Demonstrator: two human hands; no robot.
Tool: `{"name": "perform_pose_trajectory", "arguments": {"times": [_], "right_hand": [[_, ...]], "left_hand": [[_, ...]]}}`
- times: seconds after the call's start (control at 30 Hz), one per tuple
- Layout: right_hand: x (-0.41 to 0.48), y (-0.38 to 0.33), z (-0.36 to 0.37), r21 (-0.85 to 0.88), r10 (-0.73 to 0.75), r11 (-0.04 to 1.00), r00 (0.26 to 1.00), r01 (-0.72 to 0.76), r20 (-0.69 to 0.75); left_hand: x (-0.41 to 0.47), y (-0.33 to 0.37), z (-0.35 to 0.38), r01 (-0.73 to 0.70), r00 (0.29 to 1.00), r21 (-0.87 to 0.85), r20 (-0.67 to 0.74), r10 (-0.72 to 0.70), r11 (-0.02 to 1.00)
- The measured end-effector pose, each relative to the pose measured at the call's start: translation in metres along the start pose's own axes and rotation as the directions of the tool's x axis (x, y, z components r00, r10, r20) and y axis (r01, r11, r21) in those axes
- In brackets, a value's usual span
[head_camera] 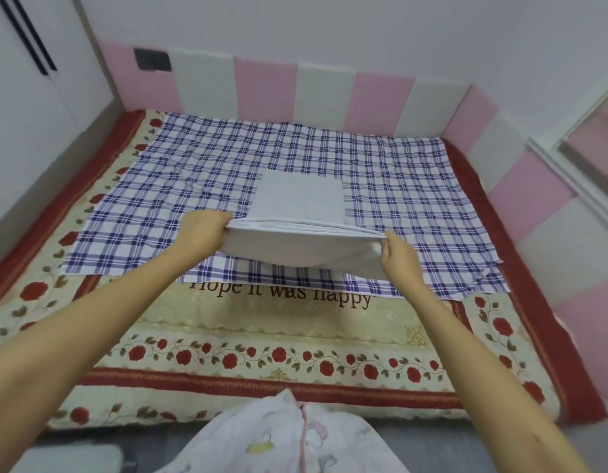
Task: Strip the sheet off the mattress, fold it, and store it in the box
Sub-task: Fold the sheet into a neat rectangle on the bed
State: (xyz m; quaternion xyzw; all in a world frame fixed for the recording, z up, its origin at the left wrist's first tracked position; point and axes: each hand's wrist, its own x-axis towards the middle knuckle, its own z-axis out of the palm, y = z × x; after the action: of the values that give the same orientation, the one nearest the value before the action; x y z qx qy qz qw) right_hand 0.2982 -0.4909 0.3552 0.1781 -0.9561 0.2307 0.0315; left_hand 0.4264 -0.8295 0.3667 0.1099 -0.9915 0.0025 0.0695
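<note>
Folded sheet [300, 213] atop mattress [227, 322]

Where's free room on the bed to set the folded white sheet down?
Plaid cloth is bare left of the left hand and right of the right hand, out to the padded wall. The cream lettered strip nearer the person is bare too. Crowded: centre, where both hands grip the white sheet.

Quick count: one folded white sheet [302, 203], one blue checked cloth [193, 172] spread flat, one rose-patterned mattress [261, 353]. Two hands gripping the sheet, a left hand [201, 233] and a right hand [399, 256]. On the back wall I get six padded panels [265, 87], three pink and three white, plus one dark switch plate [152, 59]. The side-wall panels are too skewed to count.
</note>
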Motion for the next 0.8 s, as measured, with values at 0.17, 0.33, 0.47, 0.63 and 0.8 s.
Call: {"name": "perform_pose_trajectory", "arguments": {"times": [0.17,0.33,0.47,0.63,0.8], "right_hand": [[-0.025,0.009,0.0,-0.054,-0.019,0.995,0.696,0.083,0.718],[-0.061,0.012,0.027,-0.333,0.312,0.935,0.158,0.126,0.937],[-0.079,0.018,0.018,-0.402,0.403,0.915,-0.189,0.044,0.896],[-0.084,0.049,0.018,-0.521,0.501,0.85,-0.189,-0.077,0.845],[-0.046,0.057,0.047,-0.498,0.461,0.867,0.443,-0.038,0.769]], "left_hand": [[-0.017,-0.008,0.034,0.19,0.796,-0.259,0.605,0.006,0.947],[-0.046,0.011,0.054,0.328,0.284,-0.266,0.943,0.174,0.906],[-0.051,0.021,0.045,0.48,-0.01,-0.245,0.959,0.285,0.842],[-0.063,0.024,0.067,0.237,-0.079,-0.259,0.955,0.284,0.936],[-0.02,0.031,0.08,-0.056,0.652,-0.124,0.747,0.13,0.991]]}}
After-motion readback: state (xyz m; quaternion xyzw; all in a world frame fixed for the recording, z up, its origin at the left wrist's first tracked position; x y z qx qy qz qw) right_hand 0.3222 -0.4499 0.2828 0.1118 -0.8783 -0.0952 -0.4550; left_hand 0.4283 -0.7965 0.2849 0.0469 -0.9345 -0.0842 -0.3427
